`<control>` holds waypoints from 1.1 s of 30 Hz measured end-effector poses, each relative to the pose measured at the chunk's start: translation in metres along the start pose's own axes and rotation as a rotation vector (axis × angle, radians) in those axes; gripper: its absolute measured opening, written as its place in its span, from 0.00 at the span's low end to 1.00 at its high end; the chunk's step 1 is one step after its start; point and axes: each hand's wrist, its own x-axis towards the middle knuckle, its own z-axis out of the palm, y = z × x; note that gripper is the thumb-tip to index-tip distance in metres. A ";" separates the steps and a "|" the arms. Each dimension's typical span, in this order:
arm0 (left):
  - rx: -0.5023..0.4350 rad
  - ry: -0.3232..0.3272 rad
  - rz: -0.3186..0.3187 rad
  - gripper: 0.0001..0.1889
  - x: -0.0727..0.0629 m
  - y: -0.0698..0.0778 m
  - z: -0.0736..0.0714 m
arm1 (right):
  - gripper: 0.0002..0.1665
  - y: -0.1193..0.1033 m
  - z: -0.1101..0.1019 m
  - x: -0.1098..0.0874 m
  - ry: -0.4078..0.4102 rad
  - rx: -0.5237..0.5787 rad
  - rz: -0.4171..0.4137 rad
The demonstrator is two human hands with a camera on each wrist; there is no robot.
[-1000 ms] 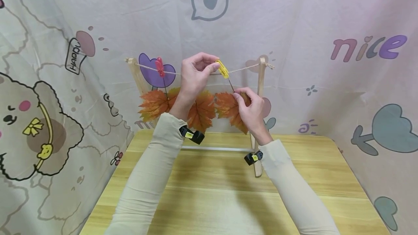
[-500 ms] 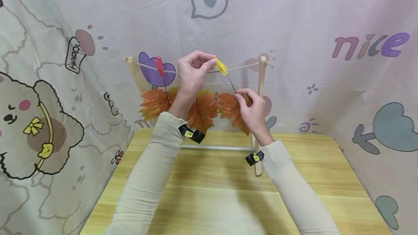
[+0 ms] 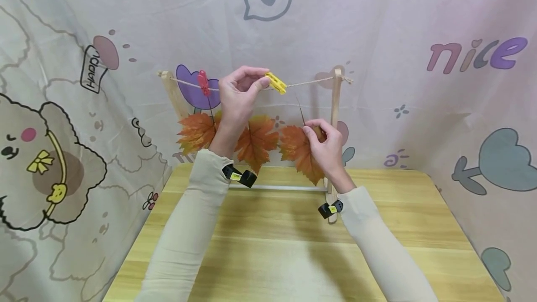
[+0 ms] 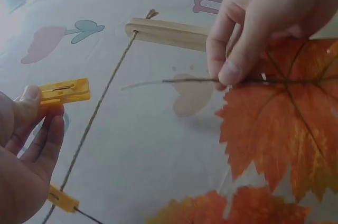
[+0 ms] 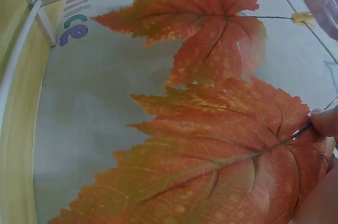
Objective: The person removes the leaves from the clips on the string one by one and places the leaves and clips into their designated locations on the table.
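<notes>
My left hand [image 3: 240, 94] pinches a yellow clothespin [image 3: 275, 83] between thumb and fingers, just by the string [image 3: 310, 82]. In the left wrist view that clothespin [image 4: 65, 92] is apart from the string. My right hand [image 3: 326, 146] pinches the stem of an orange artificial maple leaf [image 3: 299, 148]; the stem's thin tip [image 4: 140, 84] points toward the clothespin without touching it. Two similar leaves hang from the string: the left leaf [image 3: 196, 130] by a red clothespin [image 3: 203, 83], the middle leaf [image 3: 257, 141] by another yellow clothespin [image 4: 63, 198], hidden behind my left hand in the head view.
A wooden frame holds the string between its left post [image 3: 173, 92] and right post [image 3: 336, 101]. A white rod [image 3: 277, 188] joins the frame low down. The frame stands on a wooden table [image 3: 268, 255], before a printed cloth backdrop [image 3: 377, 22].
The yellow clothespin in my left hand has come off the leaf's stem and moved left. My right hand has lowered slightly with the leaf, leaving the stem tip free.
</notes>
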 end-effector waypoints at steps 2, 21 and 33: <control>-0.001 -0.009 -0.014 0.08 -0.003 -0.001 -0.003 | 0.03 0.001 -0.002 -0.003 -0.003 -0.006 0.001; 0.007 -0.116 -0.109 0.14 -0.045 -0.022 -0.023 | 0.04 0.002 -0.030 -0.026 -0.113 0.073 0.100; 0.000 -0.172 -0.194 0.16 -0.070 -0.042 -0.029 | 0.04 0.012 -0.044 -0.040 -0.144 0.052 0.144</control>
